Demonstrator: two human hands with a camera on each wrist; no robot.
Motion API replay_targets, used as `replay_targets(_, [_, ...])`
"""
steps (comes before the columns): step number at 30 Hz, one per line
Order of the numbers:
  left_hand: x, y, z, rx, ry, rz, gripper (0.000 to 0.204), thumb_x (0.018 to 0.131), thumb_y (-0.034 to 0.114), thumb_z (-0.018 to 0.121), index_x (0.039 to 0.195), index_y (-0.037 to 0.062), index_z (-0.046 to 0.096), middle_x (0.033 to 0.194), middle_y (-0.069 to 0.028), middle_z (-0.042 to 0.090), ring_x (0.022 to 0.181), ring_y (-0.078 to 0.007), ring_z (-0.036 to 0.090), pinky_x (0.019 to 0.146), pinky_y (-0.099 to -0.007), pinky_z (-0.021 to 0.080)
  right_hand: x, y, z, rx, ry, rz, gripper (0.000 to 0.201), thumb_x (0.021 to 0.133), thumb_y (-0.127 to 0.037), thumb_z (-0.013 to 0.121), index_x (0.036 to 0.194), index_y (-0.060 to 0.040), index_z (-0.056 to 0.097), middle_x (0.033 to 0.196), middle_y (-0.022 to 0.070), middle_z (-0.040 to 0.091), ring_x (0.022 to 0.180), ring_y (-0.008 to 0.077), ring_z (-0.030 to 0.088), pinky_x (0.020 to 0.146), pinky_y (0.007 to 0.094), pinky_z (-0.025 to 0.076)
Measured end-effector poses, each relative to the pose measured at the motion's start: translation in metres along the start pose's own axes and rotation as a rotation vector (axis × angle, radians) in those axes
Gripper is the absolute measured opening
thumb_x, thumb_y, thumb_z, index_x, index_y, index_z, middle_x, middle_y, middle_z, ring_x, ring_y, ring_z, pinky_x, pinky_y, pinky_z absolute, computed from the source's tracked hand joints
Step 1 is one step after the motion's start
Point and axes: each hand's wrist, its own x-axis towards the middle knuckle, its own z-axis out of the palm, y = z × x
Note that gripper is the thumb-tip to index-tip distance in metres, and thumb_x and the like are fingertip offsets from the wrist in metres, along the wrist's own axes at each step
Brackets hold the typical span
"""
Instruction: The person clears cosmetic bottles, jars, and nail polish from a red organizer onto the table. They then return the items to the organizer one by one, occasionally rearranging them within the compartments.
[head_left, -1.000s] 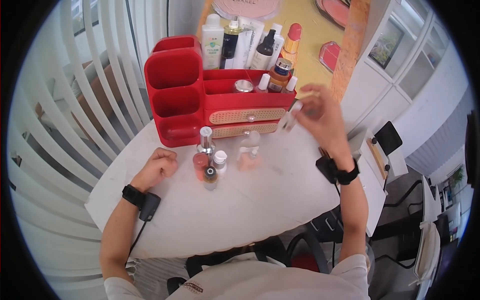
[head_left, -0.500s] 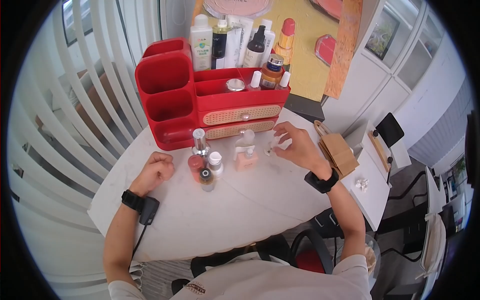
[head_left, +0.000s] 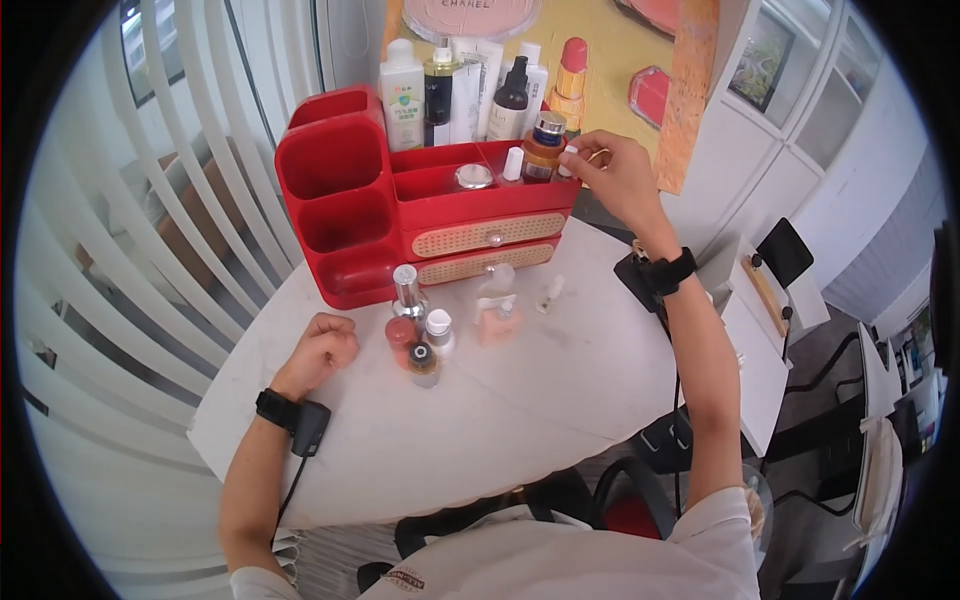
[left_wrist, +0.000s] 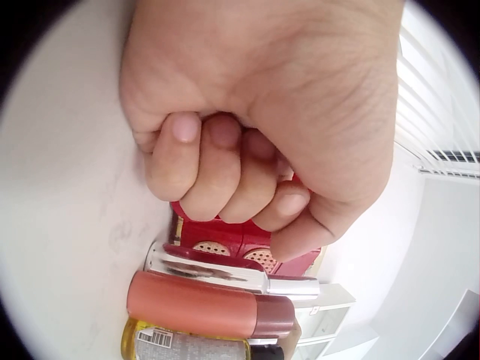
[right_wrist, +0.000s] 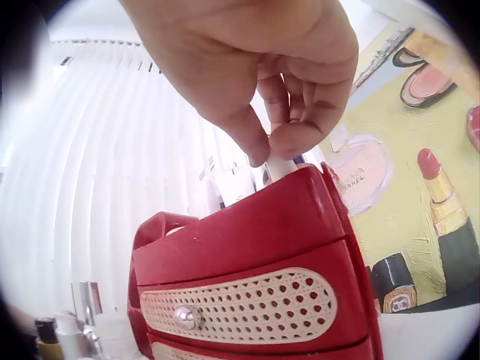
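Note:
At the right end of the red organizer [head_left: 490, 205], my right hand [head_left: 622, 180] pinches the white cap of a small bottle [head_left: 567, 162] between thumb and fingertips. In the right wrist view that white cap [right_wrist: 280, 167] shows just above the organizer's wall, which hides the bottle's body. My left hand [head_left: 318, 352] rests on the white table, curled into a fist with nothing visible in it. Near it stand a pink bottle [head_left: 401, 338], a silver-capped bottle [head_left: 407, 288], a white-capped bottle [head_left: 438, 328] and a dark-capped bottle [head_left: 423, 366].
A pink perfume bottle [head_left: 497, 320] and a small clear bottle [head_left: 549, 295] stand before the organizer's drawers. Inside the top tray are a brown jar [head_left: 542, 155], another white-capped bottle [head_left: 513, 165] and a round silver-lidded jar [head_left: 474, 177]. Tall bottles and tubes line the back.
My right hand brought a small clear bottle down to the table beside the perfume, let it go, then rose to the white-capped bottle in the organizer. The left hand stayed in place.

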Motion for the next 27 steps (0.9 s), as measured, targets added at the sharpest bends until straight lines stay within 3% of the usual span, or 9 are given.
replay_targets(4, [0.000,0.003,0.002,-0.008,-0.015,-0.003,0.027,0.080,0.004,0.054,0.061,0.0118,0.037,0.057,0.0053,0.033,0.049,-0.0060,0.030,0.047,-0.0256,0.020,0.003,-0.010,-0.012,-0.092,0.156,-0.153,0.023,0.087,-0.016,0.074,0.099,0.0018,0.069,0.076,0.0045,0.067,0.071,0.0094,0.063,0.059,0.0242,0.050])
replay_targets(7, [-0.001,0.006,0.007,0.036,0.012,0.006,0.027,0.080,0.004,0.054,0.061,0.0116,0.037,0.056,0.0055,0.032,0.049,-0.0062,0.029,0.047,-0.0257,0.019,-0.009,-0.029,-0.036,0.156,0.215,-0.115,0.023,0.088,-0.016,0.074,0.101,0.0016,0.067,0.076,0.0040,0.067,0.073,0.0094,0.064,0.059,0.0245,0.052])
replay_targets(10, [0.000,0.004,0.004,0.000,-0.004,-0.002,0.027,0.080,0.004,0.054,0.061,0.0114,0.036,0.056,0.0056,0.032,0.049,-0.0062,0.028,0.047,-0.0257,0.019,-0.043,-0.035,-0.048,0.105,0.063,0.015,0.021,0.088,-0.012,0.073,0.101,0.0026,0.065,0.080,0.0052,0.067,0.074,0.0096,0.063,0.060,0.0250,0.052])
replay_targets(13, [0.000,0.004,0.004,-0.009,-0.012,0.001,0.027,0.080,0.003,0.053,0.061,0.0114,0.037,0.056,0.0057,0.031,0.049,-0.0060,0.028,0.047,-0.0259,0.019,-0.077,-0.008,-0.040,0.076,-0.140,0.072,0.022,0.087,-0.011,0.074,0.100,0.0032,0.064,0.080,0.0064,0.068,0.074,0.0117,0.065,0.064,0.0266,0.053])
replay_targets(15, [0.000,0.003,0.003,-0.009,-0.016,0.000,0.027,0.081,0.004,0.053,0.061,0.0115,0.037,0.057,0.0057,0.032,0.049,-0.0060,0.028,0.047,-0.0259,0.020,-0.095,0.009,-0.028,-0.055,-0.182,0.053,0.022,0.086,-0.011,0.074,0.099,0.0035,0.064,0.081,0.0086,0.069,0.074,0.0152,0.066,0.066,0.0288,0.054])
replay_targets(16, [0.000,0.004,0.003,-0.005,-0.018,-0.003,0.027,0.081,0.004,0.053,0.061,0.0117,0.037,0.057,0.0057,0.032,0.049,-0.0060,0.029,0.047,-0.0258,0.020,-0.103,0.007,-0.026,-0.101,-0.225,0.085,0.018,0.090,-0.012,0.071,0.102,0.0008,0.065,0.085,0.0050,0.067,0.076,0.0135,0.063,0.068,0.0280,0.054])
replay_targets(19, [0.001,0.005,0.004,0.030,-0.025,0.024,0.027,0.081,0.004,0.053,0.062,0.0119,0.037,0.057,0.0055,0.034,0.049,-0.0063,0.030,0.047,-0.0256,0.021,-0.117,0.053,-0.001,-0.024,-0.265,0.082,0.022,0.087,-0.012,0.074,0.099,0.0032,0.064,0.084,0.0114,0.070,0.078,0.0196,0.068,0.071,0.0307,0.054])
replay_targets(23, [0.000,0.005,0.004,0.042,0.008,0.018,0.027,0.081,0.005,0.054,0.062,0.0122,0.037,0.057,0.0055,0.034,0.049,-0.0065,0.030,0.048,-0.0254,0.021,-0.117,0.059,0.008,0.040,-0.252,0.108,0.022,0.087,-0.012,0.073,0.100,0.0038,0.065,0.085,0.0132,0.070,0.079,0.0210,0.069,0.073,0.0315,0.054])
replay_targets(27, [0.001,0.005,0.004,0.010,-0.012,0.005,0.028,0.081,0.004,0.055,0.062,0.0124,0.037,0.056,0.0053,0.034,0.049,-0.0068,0.030,0.047,-0.0257,0.021,-0.115,0.061,0.010,0.045,-0.305,0.083,0.021,0.089,-0.011,0.072,0.103,0.0013,0.064,0.093,0.0082,0.070,0.084,0.0155,0.067,0.072,0.0296,0.057])
